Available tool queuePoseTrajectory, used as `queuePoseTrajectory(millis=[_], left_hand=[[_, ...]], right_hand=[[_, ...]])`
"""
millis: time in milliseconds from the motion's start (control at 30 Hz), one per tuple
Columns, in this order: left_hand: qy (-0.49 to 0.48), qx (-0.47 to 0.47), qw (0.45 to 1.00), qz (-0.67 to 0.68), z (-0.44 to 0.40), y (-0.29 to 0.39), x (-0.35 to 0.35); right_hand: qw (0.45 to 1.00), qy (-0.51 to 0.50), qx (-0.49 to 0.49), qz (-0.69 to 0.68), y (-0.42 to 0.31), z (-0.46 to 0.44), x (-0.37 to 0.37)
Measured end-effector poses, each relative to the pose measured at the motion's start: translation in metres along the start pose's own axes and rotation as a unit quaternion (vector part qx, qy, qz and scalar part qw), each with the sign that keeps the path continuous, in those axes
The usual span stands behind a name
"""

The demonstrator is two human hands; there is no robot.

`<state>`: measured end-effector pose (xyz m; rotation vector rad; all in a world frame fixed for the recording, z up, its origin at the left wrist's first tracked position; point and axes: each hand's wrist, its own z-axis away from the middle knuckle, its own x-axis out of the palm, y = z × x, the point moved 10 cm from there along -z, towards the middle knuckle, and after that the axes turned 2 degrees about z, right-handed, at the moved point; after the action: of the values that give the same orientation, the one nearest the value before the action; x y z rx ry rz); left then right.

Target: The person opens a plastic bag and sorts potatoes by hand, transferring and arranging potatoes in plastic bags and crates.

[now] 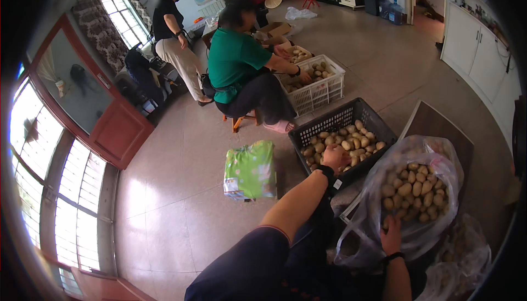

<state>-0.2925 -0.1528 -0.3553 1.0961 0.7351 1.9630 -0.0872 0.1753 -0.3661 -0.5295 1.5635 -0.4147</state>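
A black plastic crate [388, 131] holds many potatoes [357, 136]. My left hand [336, 157] reaches into it, fingers curled down among the potatoes; whether it grips one I cannot make out. To the right, a clear plastic bag [447, 155] lies open with a heap of potatoes [415, 188] inside. At the bag's near left edge is my right hand [390, 234], its fingers closed around a potato [386, 223]. Both wrists wear black bands.
A green package [250, 170] lies on the floor left of the crate. Beyond it, a seated person [236, 54] in green reaches into a white crate [318, 93] of potatoes. Two people stand farther back. Another plastic bag [466, 246] is at lower right.
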Motion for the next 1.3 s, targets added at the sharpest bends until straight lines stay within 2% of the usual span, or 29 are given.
queuePoseTrajectory(millis=[133,200,333,433,500,633,700,767,867,933,1000,1033,1200,1300], left_hand=[[0.012,-0.005,1.0,-0.009,0.004,0.004,0.0],[0.012,-0.004,1.0,-0.014,0.006,0.005,0.002],[0.029,0.001,0.999,-0.018,0.013,0.011,0.005],[0.035,-0.004,0.999,0.014,0.008,0.018,0.011],[0.025,0.009,0.999,0.026,0.004,0.034,0.02],[-0.003,0.05,0.997,0.062,-0.004,0.097,0.052],[-0.024,0.072,0.996,0.048,0.004,0.139,0.071],[-0.038,0.108,0.992,0.057,0.004,0.174,0.083],[-0.045,0.126,0.989,0.059,0.004,0.192,0.092],[-0.045,0.127,0.989,0.058,0.003,0.179,0.094],[-0.104,0.057,0.992,0.048,0.002,0.136,0.106],[-0.045,0.042,0.996,0.059,0.017,0.116,0.104],[-0.156,-0.051,0.986,0.012,0.032,0.022,0.115],[-0.125,-0.072,0.989,-0.016,0.033,0.0,0.103]], right_hand=[[1.0,0.01,-0.021,0.02,-0.015,0.002,-0.014],[0.999,-0.028,0.02,0.006,-0.016,0.002,-0.012],[0.999,-0.03,0.036,0.005,-0.013,0.001,-0.009],[1.0,0.003,0.002,0.013,-0.012,-0.001,-0.011],[1.0,0.007,-0.029,0.0,-0.015,-0.002,-0.01],[0.999,0.032,-0.023,-0.002,-0.014,-0.001,-0.014],[1.0,-0.007,-0.001,-0.02,-0.011,-0.001,-0.01],[1.0,-0.004,-0.001,-0.014,-0.018,-0.001,-0.017],[1.0,-0.005,-0.01,0.006,-0.016,-0.001,-0.013],[1.0,-0.01,0.005,0.017,-0.011,-0.001,-0.01],[0.999,-0.021,0.022,0.029,-0.004,0.001,-0.005],[0.999,-0.016,0.011,0.032,-0.004,-0.001,-0.004],[0.999,-0.012,0.002,0.035,-0.006,0.001,-0.008],[1.0,-0.005,0.006,0.026,-0.008,0.002,-0.01]])
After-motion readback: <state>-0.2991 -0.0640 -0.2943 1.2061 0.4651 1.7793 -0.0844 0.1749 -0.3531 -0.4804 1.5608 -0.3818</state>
